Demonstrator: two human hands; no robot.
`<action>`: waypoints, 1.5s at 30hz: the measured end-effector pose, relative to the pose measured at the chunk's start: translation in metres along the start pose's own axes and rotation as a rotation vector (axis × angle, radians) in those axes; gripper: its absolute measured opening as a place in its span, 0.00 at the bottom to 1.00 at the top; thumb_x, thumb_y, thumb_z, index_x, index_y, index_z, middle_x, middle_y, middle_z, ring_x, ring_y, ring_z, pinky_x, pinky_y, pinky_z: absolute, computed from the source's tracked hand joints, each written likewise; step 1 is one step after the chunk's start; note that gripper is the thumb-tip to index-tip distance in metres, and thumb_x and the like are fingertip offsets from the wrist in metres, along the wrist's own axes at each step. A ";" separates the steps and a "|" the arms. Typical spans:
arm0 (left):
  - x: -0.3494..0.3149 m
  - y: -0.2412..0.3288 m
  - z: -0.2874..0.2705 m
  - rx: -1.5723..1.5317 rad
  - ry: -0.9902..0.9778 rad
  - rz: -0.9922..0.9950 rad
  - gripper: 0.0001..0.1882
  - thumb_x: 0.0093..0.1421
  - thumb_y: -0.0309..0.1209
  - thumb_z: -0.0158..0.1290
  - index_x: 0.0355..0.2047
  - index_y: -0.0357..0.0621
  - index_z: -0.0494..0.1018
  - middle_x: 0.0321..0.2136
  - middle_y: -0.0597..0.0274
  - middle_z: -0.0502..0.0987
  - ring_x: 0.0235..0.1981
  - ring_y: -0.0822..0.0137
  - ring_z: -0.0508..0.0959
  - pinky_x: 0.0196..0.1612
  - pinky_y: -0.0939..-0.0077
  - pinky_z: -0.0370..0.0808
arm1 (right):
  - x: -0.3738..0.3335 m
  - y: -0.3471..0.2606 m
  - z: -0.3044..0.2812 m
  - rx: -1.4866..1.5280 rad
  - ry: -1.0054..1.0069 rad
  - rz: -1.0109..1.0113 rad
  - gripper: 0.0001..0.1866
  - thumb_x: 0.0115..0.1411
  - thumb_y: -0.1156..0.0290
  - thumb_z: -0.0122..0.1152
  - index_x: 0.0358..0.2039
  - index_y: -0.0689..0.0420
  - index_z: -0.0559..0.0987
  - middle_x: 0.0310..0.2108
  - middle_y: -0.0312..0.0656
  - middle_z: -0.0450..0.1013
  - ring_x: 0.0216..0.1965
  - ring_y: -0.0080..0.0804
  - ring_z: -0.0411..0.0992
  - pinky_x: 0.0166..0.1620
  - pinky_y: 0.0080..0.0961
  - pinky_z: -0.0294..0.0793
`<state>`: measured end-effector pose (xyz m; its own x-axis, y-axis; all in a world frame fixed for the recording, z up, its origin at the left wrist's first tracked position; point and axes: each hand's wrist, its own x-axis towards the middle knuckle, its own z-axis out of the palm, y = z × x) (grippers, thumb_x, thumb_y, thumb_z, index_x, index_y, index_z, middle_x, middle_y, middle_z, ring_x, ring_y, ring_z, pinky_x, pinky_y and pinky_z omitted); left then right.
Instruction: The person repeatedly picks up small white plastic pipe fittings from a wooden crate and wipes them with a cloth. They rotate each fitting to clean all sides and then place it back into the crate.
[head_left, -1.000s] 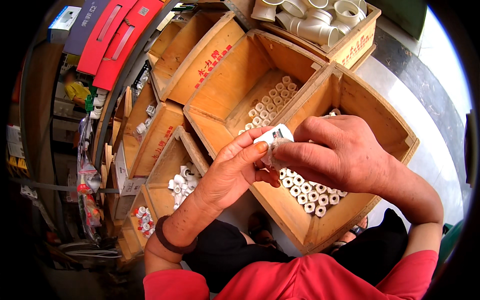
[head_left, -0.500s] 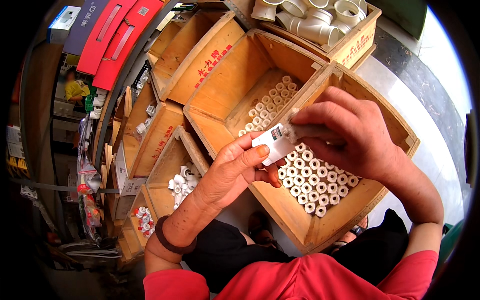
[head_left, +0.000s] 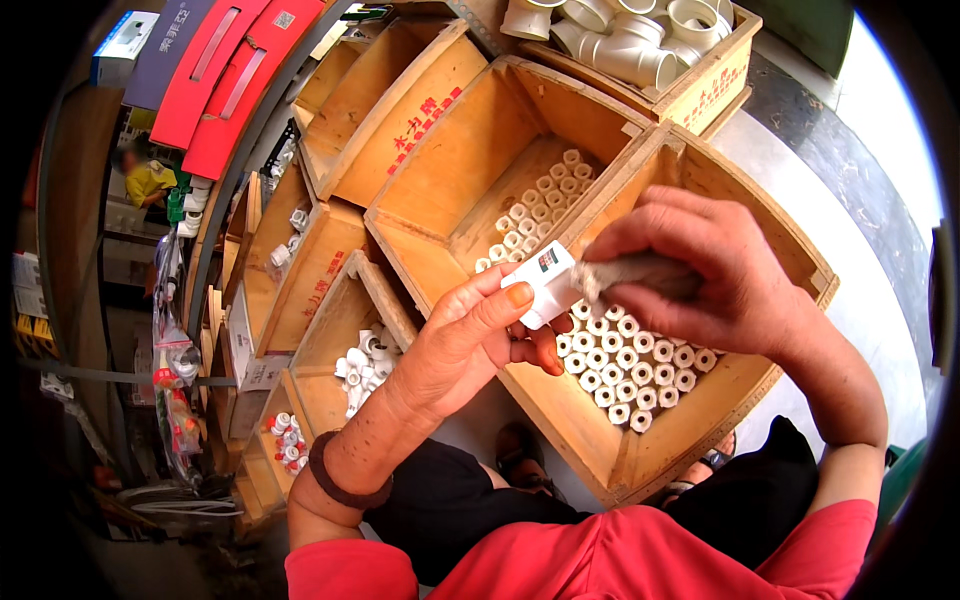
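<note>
My left hand (head_left: 462,338) grips a white plastic pipe fitting (head_left: 548,288) with a small dark label, thumb on its near side. Closed around a wadded greyish rag (head_left: 645,274), my right hand (head_left: 718,268) brings the rag's frayed tip against the fitting's right end. Both hands are above a wooden box (head_left: 745,385), where rows of white fittings (head_left: 627,357) with round holes face up. Part of those rows is hidden by my hands.
Beyond it stands a second wooden box (head_left: 430,195) with similar fittings. Large white pipe fittings (head_left: 655,65) fill a far crate. At the left are bins of white elbows (head_left: 362,370) and red-white pieces (head_left: 288,440), plus red cartons (head_left: 225,95). Another person (head_left: 148,180) appears far left.
My right hand has moved slightly down, and more of the rag shows between its fingers and the fitting. The fitting has tilted a little in my left hand.
</note>
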<state>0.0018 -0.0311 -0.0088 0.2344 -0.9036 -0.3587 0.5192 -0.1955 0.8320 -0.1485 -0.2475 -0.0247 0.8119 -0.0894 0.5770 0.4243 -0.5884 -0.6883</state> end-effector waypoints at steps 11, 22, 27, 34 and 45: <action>0.003 0.000 0.015 -0.030 0.121 0.031 0.25 0.69 0.41 0.49 0.58 0.34 0.65 0.46 0.53 0.77 0.41 0.64 0.80 0.45 0.65 0.79 | 0.000 -0.014 0.010 -0.079 -0.095 -0.014 0.13 0.53 0.68 0.66 0.40 0.51 0.77 0.30 0.39 0.73 0.28 0.43 0.76 0.28 0.35 0.76; 0.002 -0.001 0.008 -0.122 0.082 0.044 0.20 0.70 0.36 0.47 0.56 0.35 0.66 0.44 0.53 0.77 0.40 0.66 0.79 0.46 0.65 0.79 | 0.001 -0.016 0.003 -0.089 -0.051 -0.026 0.14 0.51 0.70 0.68 0.40 0.52 0.77 0.29 0.38 0.73 0.28 0.42 0.77 0.29 0.33 0.77; 0.000 -0.001 0.002 -0.111 0.022 0.030 0.20 0.71 0.37 0.47 0.57 0.36 0.65 0.44 0.52 0.77 0.38 0.65 0.80 0.45 0.65 0.79 | -0.001 -0.010 0.005 -0.109 -0.066 -0.011 0.14 0.52 0.69 0.68 0.40 0.51 0.78 0.29 0.38 0.73 0.28 0.41 0.77 0.29 0.33 0.77; 0.000 -0.002 0.009 0.044 0.130 0.074 0.24 0.68 0.39 0.50 0.58 0.36 0.64 0.45 0.54 0.77 0.40 0.64 0.80 0.44 0.65 0.80 | 0.001 -0.016 0.002 -0.127 -0.039 -0.025 0.19 0.48 0.72 0.72 0.42 0.53 0.80 0.31 0.39 0.75 0.29 0.39 0.77 0.31 0.29 0.77; 0.000 -0.002 0.005 0.086 0.116 0.047 0.26 0.68 0.40 0.50 0.59 0.34 0.63 0.45 0.47 0.77 0.38 0.63 0.81 0.45 0.62 0.80 | 0.000 -0.006 -0.002 -0.148 0.060 0.062 0.17 0.49 0.78 0.68 0.42 0.57 0.79 0.32 0.43 0.75 0.33 0.40 0.78 0.35 0.30 0.78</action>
<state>-0.0031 -0.0323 -0.0084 0.3531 -0.8633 -0.3606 0.4343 -0.1902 0.8804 -0.1517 -0.2455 -0.0197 0.8073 -0.1745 0.5638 0.3070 -0.6917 -0.6537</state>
